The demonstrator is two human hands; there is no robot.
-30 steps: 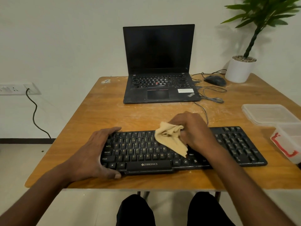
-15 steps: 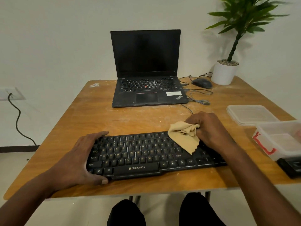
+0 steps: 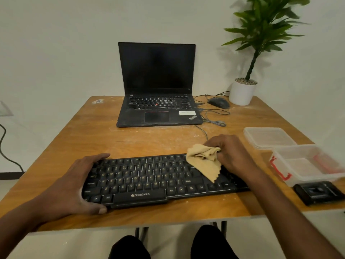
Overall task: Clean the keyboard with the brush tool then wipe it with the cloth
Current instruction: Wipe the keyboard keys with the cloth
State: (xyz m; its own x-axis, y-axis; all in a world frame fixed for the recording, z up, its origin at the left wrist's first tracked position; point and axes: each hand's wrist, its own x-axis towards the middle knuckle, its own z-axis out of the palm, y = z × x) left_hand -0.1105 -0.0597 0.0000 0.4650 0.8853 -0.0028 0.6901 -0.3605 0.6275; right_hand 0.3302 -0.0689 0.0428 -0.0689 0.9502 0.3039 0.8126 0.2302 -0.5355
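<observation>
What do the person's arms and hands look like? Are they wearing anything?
Both arms are bare, with no sleeves showing. The left hand and the right hand wear no gloves, rings or watch that I can see. A short, plain thumbnail shows on the left hand.

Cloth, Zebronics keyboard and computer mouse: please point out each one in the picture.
cloth (image 3: 206,163), head view, on the middle of the tan fabric
Zebronics keyboard (image 3: 141,176), head view, on the letter keys
computer mouse (image 3: 218,103), head view, on its dark top shell
</observation>
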